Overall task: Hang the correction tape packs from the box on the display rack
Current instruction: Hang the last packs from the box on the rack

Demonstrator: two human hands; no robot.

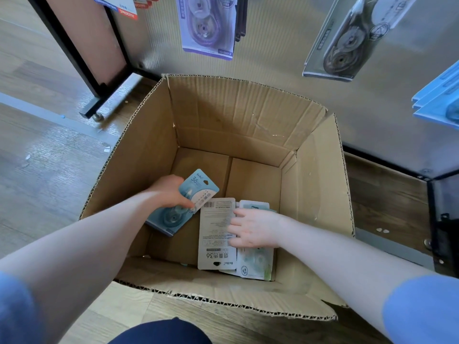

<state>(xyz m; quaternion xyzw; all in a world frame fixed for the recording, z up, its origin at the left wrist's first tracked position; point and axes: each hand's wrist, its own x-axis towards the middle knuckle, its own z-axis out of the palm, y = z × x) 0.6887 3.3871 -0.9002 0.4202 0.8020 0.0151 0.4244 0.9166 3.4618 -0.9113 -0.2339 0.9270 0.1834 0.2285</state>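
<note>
Left forearm reaches down and forward into the open cardboard box [315,184]; left hand [169,192] is at the box's left inner wall, fingers curled round a small stack of blue correction tape packs [185,202], thumb across the front of the top pack, stack tilted with its hanger hole up and to the right; loose packs lie on the box floor just right of it; a grey pack [216,234] lies back side up, barcode at the far end, and greenish packs [255,259] lie beside and partly under it; right arm comes in from the lower right, right hand [253,227] palm down, fingers straight and spread, resting flat on the grey pack's right edge and the greenish packs, gripping nothing; behind the box the display rack [285,58] carries a purple hanging pack [207,26], a grey hanging pack [345,43] and blue packs [439,100] at the right edge; box sits on a wood floor [49,150].
</note>
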